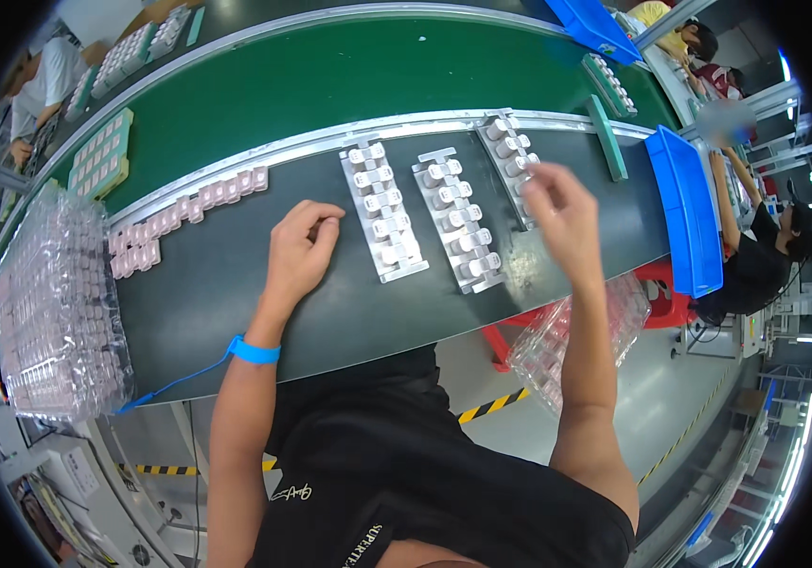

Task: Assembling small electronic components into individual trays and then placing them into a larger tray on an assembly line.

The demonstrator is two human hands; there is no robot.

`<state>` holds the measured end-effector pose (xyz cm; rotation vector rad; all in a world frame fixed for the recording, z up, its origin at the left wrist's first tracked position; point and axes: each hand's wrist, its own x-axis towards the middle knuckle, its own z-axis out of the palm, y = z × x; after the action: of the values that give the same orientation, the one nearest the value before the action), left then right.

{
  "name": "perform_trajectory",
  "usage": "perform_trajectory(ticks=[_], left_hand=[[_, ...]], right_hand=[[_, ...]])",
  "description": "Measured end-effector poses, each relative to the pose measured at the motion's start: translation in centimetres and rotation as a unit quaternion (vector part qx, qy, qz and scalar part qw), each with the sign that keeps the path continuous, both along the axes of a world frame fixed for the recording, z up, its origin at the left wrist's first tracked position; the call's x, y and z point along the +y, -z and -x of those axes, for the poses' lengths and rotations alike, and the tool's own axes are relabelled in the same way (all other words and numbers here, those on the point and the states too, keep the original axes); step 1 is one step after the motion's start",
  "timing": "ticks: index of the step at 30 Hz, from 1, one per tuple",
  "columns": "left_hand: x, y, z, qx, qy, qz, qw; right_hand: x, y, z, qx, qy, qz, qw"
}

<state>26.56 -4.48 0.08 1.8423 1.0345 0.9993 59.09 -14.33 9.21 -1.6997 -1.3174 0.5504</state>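
Note:
My left hand rests on the dark worktop, its fingers curled and the palm turned out of sight. To its right lies a silver metal fixture carrying a row of small white plastic parts. Alongside it is a second metal fixture with similar white parts. My right hand hovers at the right edge of a third fixture, set farther back. Its thumb and fingers come together beside that fixture's white parts, slightly blurred; anything pinched there is hidden. A blue wrist strap circles my left wrist.
Small pinkish-white pieces line the worktop's back left, near a plastic-wrapped stack of trays. A green conveyor belt runs behind a metal rail. At right are a green strip and a blue bin; other people work beyond.

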Motion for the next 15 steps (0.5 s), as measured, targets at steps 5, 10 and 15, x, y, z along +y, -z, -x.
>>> perform_trajectory(ticks=[5, 10, 15], left_hand=[[-0.5, 0.1, -0.7, -0.020, 0.018, -0.052, 0.998], [-1.3, 0.1, -0.6, -0.047, 0.036, -0.042, 0.997], [-0.9, 0.8, 0.3, -0.050, 0.034, -0.095, 0.994]], right_hand=[[-2.9, -0.1, 8.1, -0.064, -0.072, 0.028, 0.995], [-3.8, 2.5, 12.6, -0.068, -0.070, 0.088, 0.991], [-4.1, 3.6, 15.1, -0.189, -0.037, 0.054, 0.980]])
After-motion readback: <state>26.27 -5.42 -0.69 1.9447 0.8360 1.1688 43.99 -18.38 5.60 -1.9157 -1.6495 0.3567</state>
